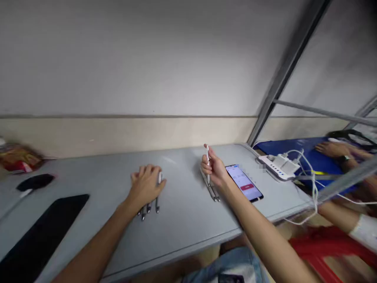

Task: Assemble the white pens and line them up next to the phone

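One pen [207, 160] lifted, other pens [157, 202] on the table [182, 208].
Right hand [216, 167]: fingers wrapped round the pen, near two more. Left hand [147, 184]: fingers bent over at least four, grip not discernible.

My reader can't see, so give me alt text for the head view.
A person's right hand grips a slim white pen; the left hand partly covers several silver-tipped pens on a grey table. A black smartphone, lit up, lies beside the right forearm.
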`<move>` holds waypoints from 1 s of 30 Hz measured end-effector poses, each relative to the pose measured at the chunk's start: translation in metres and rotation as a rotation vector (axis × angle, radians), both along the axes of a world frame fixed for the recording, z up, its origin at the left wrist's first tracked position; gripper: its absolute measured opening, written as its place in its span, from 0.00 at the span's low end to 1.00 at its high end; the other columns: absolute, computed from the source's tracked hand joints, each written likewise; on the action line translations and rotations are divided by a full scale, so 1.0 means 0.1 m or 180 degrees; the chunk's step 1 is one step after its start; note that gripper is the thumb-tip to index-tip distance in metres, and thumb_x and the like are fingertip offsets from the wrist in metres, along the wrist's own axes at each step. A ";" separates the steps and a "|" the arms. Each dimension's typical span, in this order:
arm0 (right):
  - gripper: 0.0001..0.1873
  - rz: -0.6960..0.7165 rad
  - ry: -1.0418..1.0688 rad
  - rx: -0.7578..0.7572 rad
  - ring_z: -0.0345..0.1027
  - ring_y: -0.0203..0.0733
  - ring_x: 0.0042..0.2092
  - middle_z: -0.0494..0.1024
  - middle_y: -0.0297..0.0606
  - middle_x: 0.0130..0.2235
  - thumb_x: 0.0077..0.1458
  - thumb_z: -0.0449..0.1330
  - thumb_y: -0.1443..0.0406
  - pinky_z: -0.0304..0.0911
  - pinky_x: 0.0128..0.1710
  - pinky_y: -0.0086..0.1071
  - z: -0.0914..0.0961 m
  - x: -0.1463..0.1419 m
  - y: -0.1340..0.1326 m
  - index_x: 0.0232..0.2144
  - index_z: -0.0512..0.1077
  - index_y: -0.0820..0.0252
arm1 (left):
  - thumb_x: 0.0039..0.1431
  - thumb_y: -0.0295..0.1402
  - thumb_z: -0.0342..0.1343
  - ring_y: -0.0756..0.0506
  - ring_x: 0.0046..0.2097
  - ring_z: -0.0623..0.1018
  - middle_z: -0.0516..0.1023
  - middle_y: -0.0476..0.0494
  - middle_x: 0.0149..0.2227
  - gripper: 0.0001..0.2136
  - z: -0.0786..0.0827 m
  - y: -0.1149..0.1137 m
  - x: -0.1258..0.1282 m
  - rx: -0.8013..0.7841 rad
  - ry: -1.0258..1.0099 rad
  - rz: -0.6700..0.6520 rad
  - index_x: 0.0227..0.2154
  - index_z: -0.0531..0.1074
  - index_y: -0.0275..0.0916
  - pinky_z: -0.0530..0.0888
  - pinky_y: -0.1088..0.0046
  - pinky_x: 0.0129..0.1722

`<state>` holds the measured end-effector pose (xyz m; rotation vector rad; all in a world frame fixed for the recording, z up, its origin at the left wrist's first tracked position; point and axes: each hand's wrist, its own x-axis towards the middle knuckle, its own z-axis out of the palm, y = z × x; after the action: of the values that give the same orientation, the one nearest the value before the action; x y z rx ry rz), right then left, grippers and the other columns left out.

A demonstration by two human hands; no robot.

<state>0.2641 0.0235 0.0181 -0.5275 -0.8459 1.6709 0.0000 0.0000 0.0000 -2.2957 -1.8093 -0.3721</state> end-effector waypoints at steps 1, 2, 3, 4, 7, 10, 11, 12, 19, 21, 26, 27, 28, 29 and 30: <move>0.19 -0.0111 -0.0086 -0.0007 0.43 0.27 0.17 0.62 0.24 0.22 0.54 0.59 0.57 0.39 0.15 0.20 0.01 0.01 0.02 0.48 0.64 0.47 | 0.58 0.43 0.47 0.35 0.50 0.65 0.69 0.39 0.47 0.16 0.00 -0.01 0.00 -0.0017 -0.0001 0.0005 0.44 0.68 0.42 0.62 0.53 0.43; 0.18 -0.0245 -0.0230 -0.0008 0.44 0.27 0.17 0.62 0.25 0.23 0.53 0.59 0.57 0.41 0.15 0.21 0.02 0.02 0.04 0.47 0.65 0.49 | 0.58 0.43 0.47 0.35 0.50 0.65 0.69 0.39 0.47 0.15 0.01 -0.03 0.01 -0.0029 -0.0002 0.0006 0.44 0.68 0.41 0.62 0.53 0.43; 0.18 -0.0404 -0.0434 -0.0005 0.46 0.27 0.18 0.63 0.25 0.23 0.53 0.58 0.57 0.42 0.15 0.21 0.03 0.03 0.06 0.46 0.66 0.51 | 0.58 0.42 0.47 0.35 0.50 0.65 0.70 0.39 0.47 0.15 0.01 -0.04 0.01 -0.0037 -0.0003 0.0003 0.44 0.69 0.41 0.62 0.54 0.43; 0.17 -0.0588 -0.0701 0.0004 0.48 0.28 0.18 0.64 0.26 0.23 0.53 0.58 0.57 0.44 0.15 0.22 0.03 0.05 0.08 0.45 0.67 0.52 | 0.58 0.42 0.47 0.35 0.50 0.65 0.70 0.38 0.47 0.15 0.02 -0.05 0.01 -0.0040 -0.0004 -0.0003 0.43 0.69 0.41 0.61 0.54 0.44; 0.13 -0.1337 -0.1917 0.0045 0.55 0.29 0.20 0.66 0.29 0.25 0.53 0.55 0.58 0.49 0.16 0.23 0.00 0.14 0.14 0.40 0.70 0.57 | 0.59 0.41 0.47 0.35 0.50 0.65 0.70 0.38 0.46 0.14 0.03 -0.07 0.03 -0.0026 -0.0008 -0.0039 0.42 0.69 0.40 0.61 0.54 0.44; 0.14 -0.1716 -0.3552 0.0242 0.63 0.32 0.24 0.70 0.32 0.27 0.56 0.51 0.59 0.57 0.24 0.25 -0.06 0.23 0.18 0.40 0.71 0.57 | 0.59 0.39 0.46 0.36 0.50 0.65 0.71 0.38 0.45 0.13 0.02 -0.07 0.03 -0.0009 -0.0008 -0.0102 0.41 0.69 0.40 0.60 0.55 0.44; 0.13 -0.1720 -0.4214 0.0313 0.65 0.33 0.27 0.72 0.34 0.28 0.57 0.51 0.61 0.58 0.27 0.26 -0.08 0.26 0.18 0.41 0.72 0.57 | 0.59 0.39 0.46 0.36 0.49 0.65 0.71 0.38 0.45 0.13 0.02 -0.07 0.03 -0.0012 -0.0001 -0.0114 0.41 0.69 0.40 0.60 0.55 0.44; 0.13 -0.1683 -0.4702 0.0343 0.66 0.35 0.29 0.74 0.35 0.29 0.56 0.51 0.63 0.58 0.29 0.26 -0.10 0.27 0.17 0.40 0.73 0.58 | 0.59 0.39 0.46 0.36 0.49 0.65 0.71 0.38 0.45 0.12 0.02 -0.07 0.03 -0.0018 0.0009 -0.0123 0.41 0.69 0.40 0.60 0.55 0.43; 0.09 -0.1344 -0.5649 0.0061 0.71 0.43 0.33 0.79 0.47 0.32 0.44 0.60 0.67 0.57 0.30 0.30 -0.12 0.32 0.14 0.30 0.78 0.62 | 0.59 0.38 0.46 0.36 0.49 0.65 0.71 0.39 0.44 0.12 0.01 -0.07 0.03 0.0045 0.0034 -0.0149 0.40 0.69 0.40 0.60 0.56 0.43; 0.09 -0.1276 -0.5724 0.0033 0.72 0.44 0.33 0.80 0.47 0.32 0.44 0.60 0.66 0.57 0.30 0.30 -0.11 0.32 0.14 0.29 0.79 0.62 | 0.60 0.38 0.46 0.36 0.48 0.66 0.71 0.39 0.44 0.12 0.01 -0.07 0.03 0.0037 0.0019 -0.0161 0.40 0.69 0.40 0.60 0.56 0.43; 0.09 -0.1058 -0.5712 0.0082 0.73 0.42 0.33 0.80 0.45 0.31 0.44 0.61 0.63 0.59 0.30 0.28 -0.10 0.34 0.16 0.28 0.79 0.61 | 0.60 0.38 0.45 0.36 0.49 0.65 0.71 0.38 0.43 0.12 -0.01 -0.07 0.02 0.0050 -0.0020 -0.0192 0.40 0.69 0.40 0.60 0.56 0.43; 0.09 -0.1022 -0.5695 0.0100 0.73 0.42 0.33 0.80 0.45 0.30 0.44 0.61 0.64 0.59 0.30 0.28 -0.10 0.34 0.16 0.28 0.80 0.61 | 0.60 0.38 0.45 0.36 0.49 0.65 0.71 0.39 0.43 0.11 -0.01 -0.07 0.02 0.0060 -0.0022 -0.0200 0.40 0.69 0.40 0.60 0.57 0.43; 0.09 -0.0990 -0.5675 0.0116 0.73 0.42 0.32 0.80 0.44 0.30 0.44 0.61 0.64 0.59 0.30 0.28 -0.10 0.34 0.16 0.28 0.80 0.60 | 0.60 0.38 0.45 0.36 0.48 0.66 0.71 0.39 0.43 0.11 -0.02 -0.07 0.02 0.0065 -0.0022 -0.0203 0.40 0.69 0.40 0.60 0.57 0.43; 0.09 -0.0959 -0.5651 0.0127 0.73 0.41 0.32 0.80 0.43 0.29 0.44 0.61 0.65 0.60 0.30 0.27 -0.10 0.34 0.16 0.28 0.80 0.60 | 0.60 0.38 0.45 0.36 0.48 0.66 0.71 0.39 0.43 0.11 -0.02 -0.07 0.02 0.0071 -0.0023 -0.0204 0.40 0.69 0.40 0.59 0.57 0.42; 0.09 -0.0931 -0.5623 0.0133 0.73 0.40 0.30 0.80 0.42 0.28 0.44 0.61 0.65 0.60 0.29 0.27 -0.10 0.34 0.16 0.29 0.79 0.60 | 0.61 0.38 0.45 0.36 0.48 0.66 0.71 0.39 0.43 0.11 -0.02 -0.07 0.02 0.0077 -0.0025 -0.0200 0.40 0.69 0.40 0.59 0.57 0.42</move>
<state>0.2981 0.0392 0.0083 -2.0518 -1.8253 0.5480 0.0019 -0.0072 -0.0019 -2.3422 -1.7299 -0.4112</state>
